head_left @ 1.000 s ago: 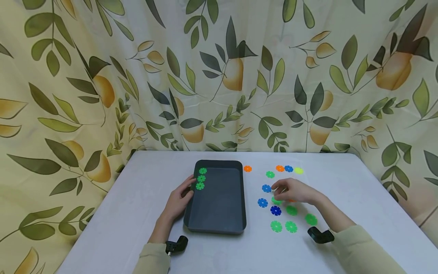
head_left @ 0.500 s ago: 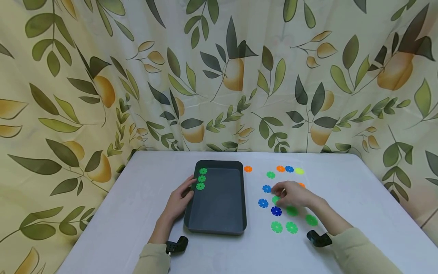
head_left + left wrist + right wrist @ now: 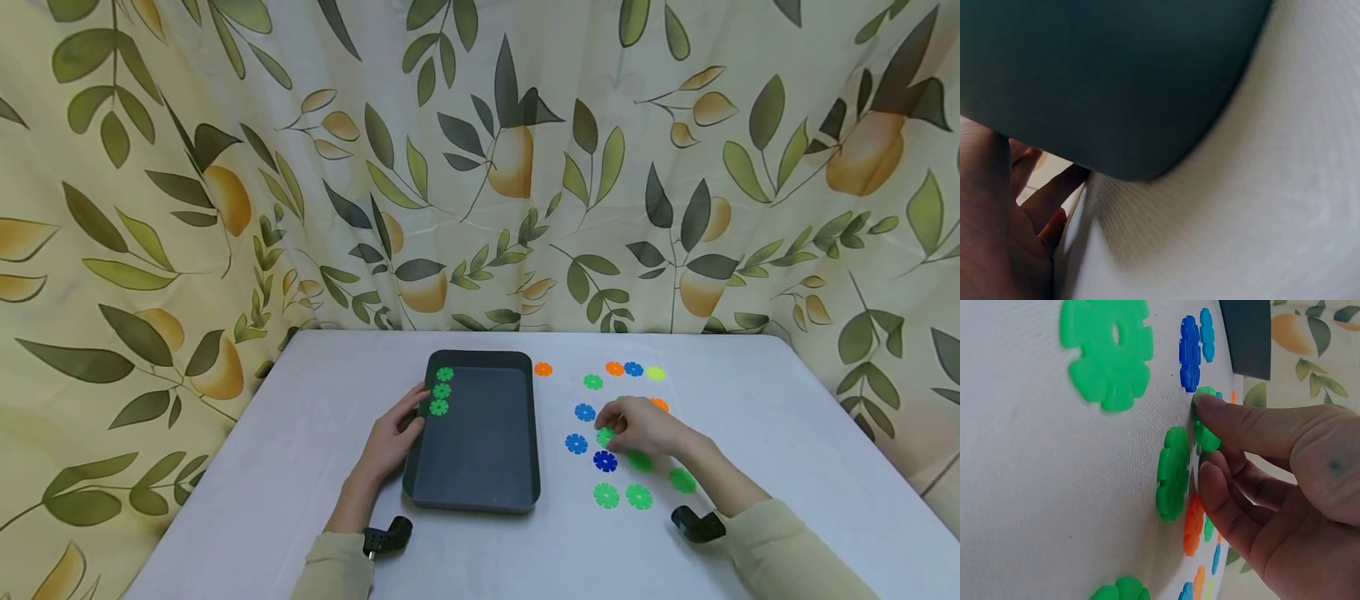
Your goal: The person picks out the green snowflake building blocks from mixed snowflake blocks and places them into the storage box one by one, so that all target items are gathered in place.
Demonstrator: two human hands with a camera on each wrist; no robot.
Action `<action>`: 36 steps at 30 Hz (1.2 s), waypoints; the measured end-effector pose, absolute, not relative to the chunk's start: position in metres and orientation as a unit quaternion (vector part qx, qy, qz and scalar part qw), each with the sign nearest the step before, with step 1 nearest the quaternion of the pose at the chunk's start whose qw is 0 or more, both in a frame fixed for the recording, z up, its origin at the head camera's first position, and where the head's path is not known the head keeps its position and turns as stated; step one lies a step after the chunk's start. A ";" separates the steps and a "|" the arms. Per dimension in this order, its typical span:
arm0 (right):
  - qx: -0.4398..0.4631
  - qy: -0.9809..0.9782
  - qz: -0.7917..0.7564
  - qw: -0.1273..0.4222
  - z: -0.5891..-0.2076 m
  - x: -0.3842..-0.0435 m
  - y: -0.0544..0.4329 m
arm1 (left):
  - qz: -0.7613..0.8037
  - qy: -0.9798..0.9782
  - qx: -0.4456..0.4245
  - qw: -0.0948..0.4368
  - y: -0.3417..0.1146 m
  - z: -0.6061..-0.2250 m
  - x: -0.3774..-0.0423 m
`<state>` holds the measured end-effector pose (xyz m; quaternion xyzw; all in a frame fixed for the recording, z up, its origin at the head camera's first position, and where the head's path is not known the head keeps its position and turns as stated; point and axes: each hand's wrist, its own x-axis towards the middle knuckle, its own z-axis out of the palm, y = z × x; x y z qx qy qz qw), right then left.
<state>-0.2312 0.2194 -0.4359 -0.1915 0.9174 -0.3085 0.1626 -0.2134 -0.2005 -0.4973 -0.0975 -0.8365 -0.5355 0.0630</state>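
Note:
A dark grey rectangular tray lies on the table, with three green snowflake discs in a column along its left wall inside. My left hand rests against the tray's left side; in the left wrist view its fingers reach past the tray's edge, fairly straight. Over the scattered discs at right, my right hand pinches a green snowflake disc between thumb and fingers. The right wrist view shows that disc standing partly behind the thumb. Close beside it lie another green disc and an orange disc.
Dark blue and lighter blue discs lie left of the right hand. Several green discs sit nearer the front. Orange, blue and yellow discs line the back. A leaf-patterned curtain hangs behind the table.
My right hand has shifted slightly, its thumb and fingers settling at the green disc, and an orange disc behind the hand has come into view. The left hand and tray stay put.

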 end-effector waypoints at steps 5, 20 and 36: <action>-0.194 0.918 -0.307 0.160 -0.434 -0.230 0.220 | -0.538 -0.834 -0.104 0.070 -0.200 -0.496 -0.212; -0.200 0.904 -0.340 0.165 -0.423 -0.237 0.230 | -0.537 -0.837 -0.088 0.054 -0.200 -0.496 -0.212; -0.173 0.874 -0.429 0.147 -0.405 -0.250 0.204 | -0.543 -0.832 -0.094 0.061 -0.199 -0.498 -0.212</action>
